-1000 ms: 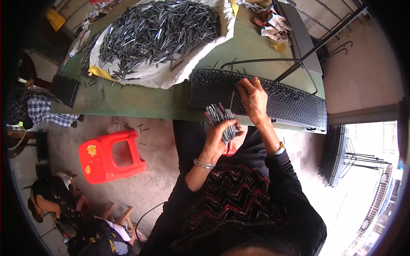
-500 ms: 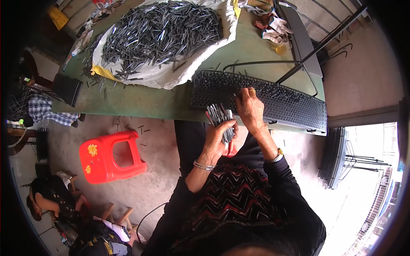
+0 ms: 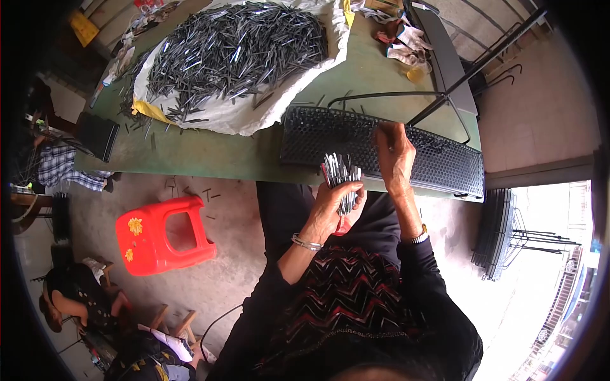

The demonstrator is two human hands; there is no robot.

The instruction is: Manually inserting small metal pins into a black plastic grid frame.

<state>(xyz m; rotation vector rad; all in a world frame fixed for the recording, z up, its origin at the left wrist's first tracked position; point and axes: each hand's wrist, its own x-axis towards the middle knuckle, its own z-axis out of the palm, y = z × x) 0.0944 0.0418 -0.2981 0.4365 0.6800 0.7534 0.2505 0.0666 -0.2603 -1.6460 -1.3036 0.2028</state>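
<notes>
A bundle of thin, dark and silvery metal strips [image 3: 342,170] stands upright in my left hand [image 3: 332,202], whose fingers wrap round it just off the table's near edge. A bit of red shows under this grip. My right hand [image 3: 396,159] is over a long black perforated rack [image 3: 324,141], its fingers pinched together against the top. Whatever lies between those fingertips is hidden. Thin dark pieces show in many of the rack's holes, mostly along its far side and right part. A bent black rod frame [image 3: 381,94] rises behind the rack.
A big heap of dark strips [image 3: 241,54] lies on a white sack [image 3: 270,115] on the green table [image 3: 197,152]. Gloves [image 3: 410,47] lie at the far right. A red stool [image 3: 152,251] stands on the floor at left. Other people [image 3: 79,298] sit at lower left.
My right hand has moved to the right along the rack. My left hand, still round the bundle, has shifted slightly right.
</notes>
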